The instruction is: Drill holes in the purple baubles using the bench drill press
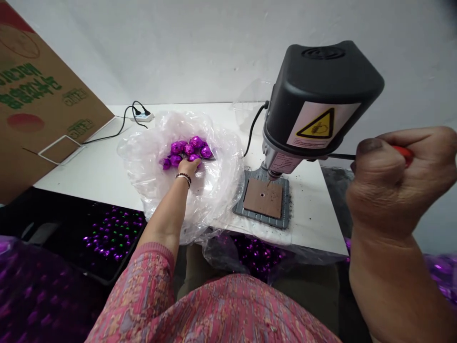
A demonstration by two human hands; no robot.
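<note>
The left hand (186, 167) rests on a heap of round, shiny purple foil-wrapped balls (189, 150) inside a crumpled clear plastic bag (214, 190). Its fingers are hidden, so I cannot tell whether its grip pinches one. The right hand (396, 183), raised near the frame's edge, has its grip pressed around a red-handled, black-shafted tool (402, 152), mostly hidden by the fist, just beside a black bench drill press (317, 100) on the white counter (89, 171).
</note>
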